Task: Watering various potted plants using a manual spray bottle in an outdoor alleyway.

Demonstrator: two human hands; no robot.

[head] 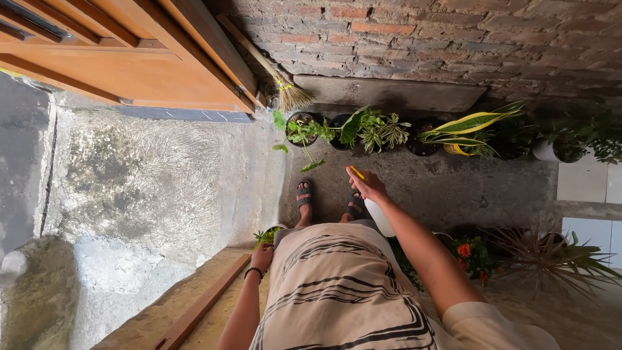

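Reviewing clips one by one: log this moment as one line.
right hand: holds white spray bottle | left hand: holds small potted plant | ahead: row of potted plants, broom

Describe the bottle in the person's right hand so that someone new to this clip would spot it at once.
Start at the brick wall with its row of potted plants along the base. Just in front of that row, above the sandalled feet, the right hand grips a white spray bottle. Its yellow nozzle sets it apart: nothing else nearby is white plastic with a yellow tip.
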